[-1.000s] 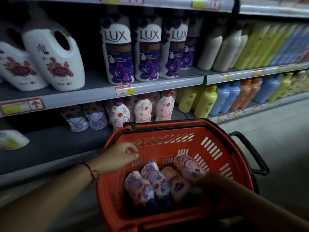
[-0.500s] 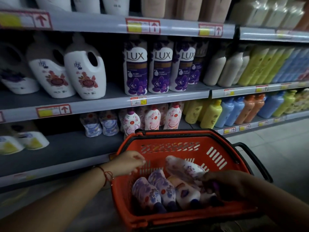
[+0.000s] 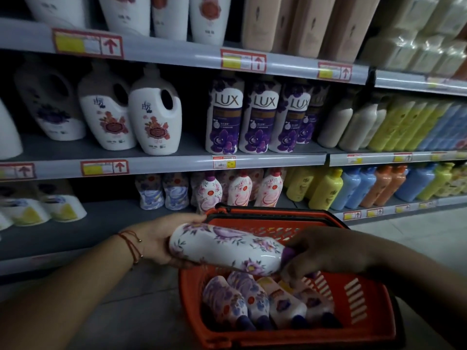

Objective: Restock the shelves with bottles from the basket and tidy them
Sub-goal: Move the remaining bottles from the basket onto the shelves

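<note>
Lifted clear of the red basket, one floral bottle is now lying sideways between both hands: left hand cupping its base, right hand gripping its purple cap. Four bottles are waiting below; the lower shelf is showing room.

One head-worn view looks forward and down, near the basket, facing shelves.

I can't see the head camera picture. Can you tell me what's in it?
Two hands hold a flowery purple-and-white bottle sideways above a red basket with more bottles: left hand at its base, right hand at its cap. Behind are shop shelves of soap bottles.
</note>
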Demonstrator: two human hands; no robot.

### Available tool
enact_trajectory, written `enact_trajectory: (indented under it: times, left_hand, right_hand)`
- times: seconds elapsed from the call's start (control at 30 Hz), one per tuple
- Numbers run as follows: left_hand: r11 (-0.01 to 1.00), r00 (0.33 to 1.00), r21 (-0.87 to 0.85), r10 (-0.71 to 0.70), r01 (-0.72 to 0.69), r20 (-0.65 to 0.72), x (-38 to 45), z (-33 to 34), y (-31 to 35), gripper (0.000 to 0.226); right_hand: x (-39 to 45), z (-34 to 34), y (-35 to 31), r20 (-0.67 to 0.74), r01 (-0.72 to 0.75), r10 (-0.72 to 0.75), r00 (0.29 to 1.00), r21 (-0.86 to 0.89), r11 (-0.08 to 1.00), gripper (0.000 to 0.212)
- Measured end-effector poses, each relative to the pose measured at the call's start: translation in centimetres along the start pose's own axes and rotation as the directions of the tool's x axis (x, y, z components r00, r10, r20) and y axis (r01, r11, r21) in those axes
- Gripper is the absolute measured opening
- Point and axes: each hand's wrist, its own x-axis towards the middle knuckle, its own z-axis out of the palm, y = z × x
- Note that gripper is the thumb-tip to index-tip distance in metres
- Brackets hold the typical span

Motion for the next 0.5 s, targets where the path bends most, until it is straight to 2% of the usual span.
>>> enact_trajectory:
  times: [0.03,0.1,0.17,0.23,0.27,0.33,0.4,0.5]
  left_hand:
    - [1.000,1.000,-0.002,0.011,-0.011,-0.003,-0.2,-0.7,0.0,0.042]
    - [0.998,0.997,-0.045,0.052,-0.054,-0.049,-0.7,-2.2,0.3,0.037]
    - [0.991,0.991,-0.094,0.083,-0.093,-0.109,-1.1,-3.9,0.6,0.041]
    - [0.981,0.972,-0.132,0.117,-0.145,-0.202,-1.6,-5.4,0.6,0.050]
    - [0.974,0.963,-0.154,0.128,-0.168,-0.236,-2.1,-6.0,0.6,0.049]
    - [0.952,0.942,-0.200,0.169,-0.232,-0.289,-2.9,-6.8,0.5,0.041]
    - [0.936,0.933,-0.231,0.188,-0.265,-0.308,-3.4,-7.6,0.4,0.038]
    - [0.912,0.913,-0.252,0.232,-0.324,-0.336,-3.8,-9.0,0.0,0.038]
  right_hand:
    - [0.5,-0.1,-1.3,-0.025,-0.037,0.037,0.999,0.001,0.999,0.016]
    - [1.7,-0.5,-1.8,-0.080,-0.013,0.007,0.997,-0.079,0.997,0.029]
    - [3.0,-0.2,-1.3,-0.124,0.031,-0.033,0.992,-0.017,0.999,0.042]
    - [4.6,-0.5,-0.6,-0.246,0.061,-0.031,0.969,0.112,0.992,0.049]
    - [5.6,-0.3,-0.3,-0.321,0.078,0.006,0.947,0.249,0.965,0.052]
    - [7.9,0.1,0.4,-0.413,0.104,0.167,0.895,0.557,0.824,0.060]
    - [10.5,1.3,-0.2,-0.311,0.110,0.268,0.912,0.814,0.571,0.064]
    - [15.0,3.4,-3.0,-0.139,0.070,0.250,0.958,0.961,0.267,0.053]
